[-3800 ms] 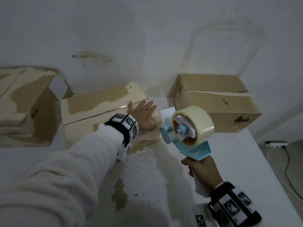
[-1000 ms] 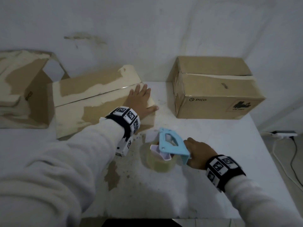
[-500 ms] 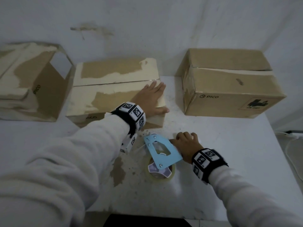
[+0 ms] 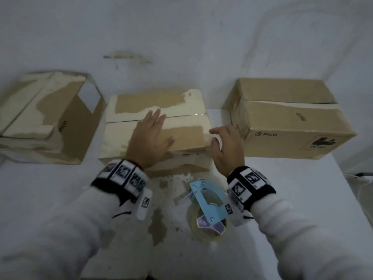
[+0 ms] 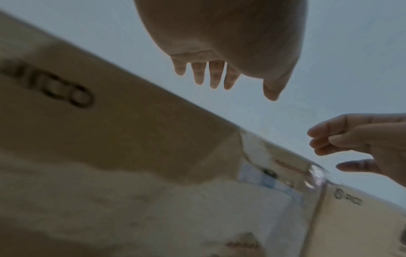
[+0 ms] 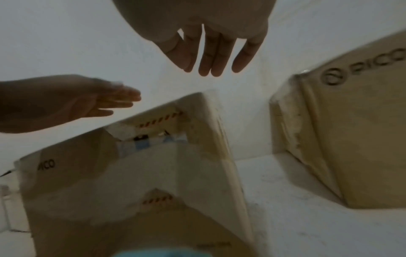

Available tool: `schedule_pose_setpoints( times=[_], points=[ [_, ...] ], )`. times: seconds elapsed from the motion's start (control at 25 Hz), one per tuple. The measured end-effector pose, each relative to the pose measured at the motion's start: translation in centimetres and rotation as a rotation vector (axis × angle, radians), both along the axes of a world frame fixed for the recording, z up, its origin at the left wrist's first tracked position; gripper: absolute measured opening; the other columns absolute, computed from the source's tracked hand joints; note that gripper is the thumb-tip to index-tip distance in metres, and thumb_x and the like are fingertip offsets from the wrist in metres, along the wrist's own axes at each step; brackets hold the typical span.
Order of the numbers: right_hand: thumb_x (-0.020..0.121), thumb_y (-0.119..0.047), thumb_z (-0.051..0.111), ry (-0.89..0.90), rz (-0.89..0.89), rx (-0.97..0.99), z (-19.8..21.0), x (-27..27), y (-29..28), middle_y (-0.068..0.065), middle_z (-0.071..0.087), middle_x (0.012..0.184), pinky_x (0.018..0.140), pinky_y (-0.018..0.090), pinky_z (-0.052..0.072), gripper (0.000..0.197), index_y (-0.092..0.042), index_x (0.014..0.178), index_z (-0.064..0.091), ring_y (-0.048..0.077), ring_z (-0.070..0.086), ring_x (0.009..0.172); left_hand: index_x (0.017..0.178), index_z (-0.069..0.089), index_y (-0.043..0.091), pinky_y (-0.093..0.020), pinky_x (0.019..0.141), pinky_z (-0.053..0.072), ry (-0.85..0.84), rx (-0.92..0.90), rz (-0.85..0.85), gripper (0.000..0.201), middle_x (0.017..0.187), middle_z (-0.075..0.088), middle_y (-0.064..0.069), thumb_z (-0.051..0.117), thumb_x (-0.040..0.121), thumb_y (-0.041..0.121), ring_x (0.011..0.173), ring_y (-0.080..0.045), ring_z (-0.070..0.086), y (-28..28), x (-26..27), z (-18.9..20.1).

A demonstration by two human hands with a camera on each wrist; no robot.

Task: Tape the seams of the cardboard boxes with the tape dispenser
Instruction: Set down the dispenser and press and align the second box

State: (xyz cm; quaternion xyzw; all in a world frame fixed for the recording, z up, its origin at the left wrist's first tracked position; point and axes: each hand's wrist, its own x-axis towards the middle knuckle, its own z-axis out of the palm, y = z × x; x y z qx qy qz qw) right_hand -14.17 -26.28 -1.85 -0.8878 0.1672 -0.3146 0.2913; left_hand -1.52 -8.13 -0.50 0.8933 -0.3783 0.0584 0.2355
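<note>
The middle cardboard box (image 4: 181,110) stands on the table with its top seam running left to right. My left hand (image 4: 150,138) lies flat and open over its top, fingers straight (image 5: 211,73); I cannot tell whether it presses the cardboard. My right hand (image 4: 222,144) hovers empty at the box's front right corner, fingers loosely spread (image 6: 215,52). The blue tape dispenser (image 4: 207,207) with its clear roll lies on its side on the table, just below my right wrist, held by neither hand. The middle box (image 6: 175,173) shows torn paper and a label on its front.
A closed brown box (image 4: 286,118) stands to the right, close to the middle one. Another worn box (image 4: 46,116) lies at the left with a flap raised. The white table (image 4: 302,188) is stained near the dispenser; the wall is right behind the boxes.
My right hand laid the dispenser on the table, let go, and rose to the middle box's right corner. My left hand slid leftward along the box top.
</note>
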Motion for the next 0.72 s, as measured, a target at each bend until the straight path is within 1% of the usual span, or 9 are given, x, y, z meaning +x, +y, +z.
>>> schedule_pose_setpoints(
  times=[0.08, 0.12, 0.16, 0.24, 0.28, 0.36, 0.52, 0.64, 0.72],
  points=[
    [0.089, -0.02, 0.04, 0.079, 0.005, -0.01, 0.4, 1.7, 1.1, 0.012, 0.06, 0.12, 0.089, 0.024, 0.026, 0.036, -0.009, 0.116, 0.061, 0.027, 0.052, 0.114, 0.138, 0.045, 0.006, -0.048, 0.115, 0.024, -0.022, -0.062, 0.081, 0.076, 0.151, 0.034, -0.012, 0.034, 0.084, 0.058, 0.143, -0.029, 0.026, 3.8, 1.3, -0.6],
    [0.091, -0.025, 0.036, 0.148, 0.007, -0.014, 0.2, 2.4, 1.4, 0.011, 0.054, 0.133, 0.097, 0.027, 0.025, 0.042, -0.01, 0.126, 0.054, 0.025, 0.046, 0.126, 0.136, 0.046, 0.004, -0.048, 0.115, 0.024, -0.02, -0.07, 0.132, 0.076, 0.15, 0.035, -0.014, 0.033, 0.084, 0.057, 0.142, -0.03, 0.026, 5.5, 1.9, -0.9],
    [0.093, -0.031, 0.031, 0.222, 0.013, -0.008, -0.5, 2.8, 1.6, 0.009, 0.044, 0.144, 0.107, 0.034, 0.022, 0.049, -0.011, 0.135, 0.046, 0.022, 0.036, 0.136, 0.137, 0.045, 0.002, -0.048, 0.115, 0.023, -0.007, -0.053, 0.183, 0.078, 0.151, 0.033, -0.015, 0.031, 0.084, 0.058, 0.143, -0.031, 0.024, 7.0, 2.4, -1.3],
    [0.093, -0.041, 0.021, 0.335, 0.017, 0.009, -1.9, 3.0, 1.8, 0.007, 0.027, 0.155, 0.115, 0.046, 0.017, 0.059, -0.012, 0.145, 0.029, 0.019, 0.021, 0.144, 0.143, 0.035, 0.002, -0.046, 0.117, 0.016, 0.078, 0.029, 0.261, 0.084, 0.155, 0.022, -0.016, 0.023, 0.084, 0.061, 0.146, -0.031, 0.014, 9.1, 2.9, -2.1],
    [0.093, -0.044, 0.018, 0.35, 0.011, 0.012, -2.5, 2.8, 1.7, 0.007, 0.023, 0.157, 0.116, 0.046, 0.016, 0.063, -0.011, 0.146, 0.025, 0.019, 0.017, 0.145, 0.146, 0.027, 0.002, -0.044, 0.118, 0.013, 0.15, 0.059, 0.279, 0.086, 0.157, 0.015, -0.014, 0.022, 0.084, 0.062, 0.147, -0.028, 0.008, 9.6, 2.8, -2.6],
    [0.093, -0.044, 0.02, 0.31, 0.003, 0.038, -3.1, 2.9, 1.8, 0.011, 0.021, 0.157, 0.116, 0.041, 0.015, 0.065, -0.007, 0.147, 0.023, 0.021, 0.017, 0.145, 0.148, 0.017, 0.003, -0.036, 0.119, 0.009, 0.262, 0.023, 0.286, 0.085, 0.159, 0.006, -0.01, 0.023, 0.084, 0.058, 0.148, -0.022, 0.001, 10.1, 2.7, -3.5],
    [0.092, -0.037, 0.027, 0.194, -0.059, 0.208, -2.8, 2.9, 2.6, 0.014, 0.029, 0.153, 0.112, 0.026, 0.015, 0.063, -0.003, 0.145, 0.027, 0.025, 0.026, 0.142, 0.149, 0.012, 0.005, -0.022, 0.114, 0.009, 0.336, -0.177, 0.303, 0.093, 0.159, 0.006, -0.007, 0.034, 0.08, 0.063, 0.147, -0.017, 0.009, 10.3, 2.7, -4.0],
    [0.098, -0.024, 0.037, 0.04, -0.147, 0.429, -2.5, 3.3, 3.0, 0.012, 0.036, 0.15, 0.108, 0.024, 0.022, 0.049, -0.004, 0.143, 0.033, 0.023, 0.033, 0.138, 0.15, 0.011, 0.008, -0.019, 0.113, 0.01, 0.429, -0.322, 0.333, 0.086, 0.159, 0.009, -0.004, 0.057, 0.087, 0.044, 0.146, -0.015, 0.012, 10.1, 2.6, -3.8],
    [0.098, -0.013, 0.04, -0.059, -0.209, 0.644, -2.5, 3.7, 2.8, 0.008, 0.041, 0.146, 0.108, 0.024, 0.026, 0.044, -0.006, 0.141, 0.038, 0.02, 0.037, 0.135, 0.15, 0.014, 0.01, -0.02, 0.113, 0.016, 0.503, -0.419, 0.355, 0.084, 0.158, 0.015, -0.002, 0.064, 0.086, 0.031, 0.145, -0.015, 0.018, 10.1, 2.7, -3.8]
  ],
)
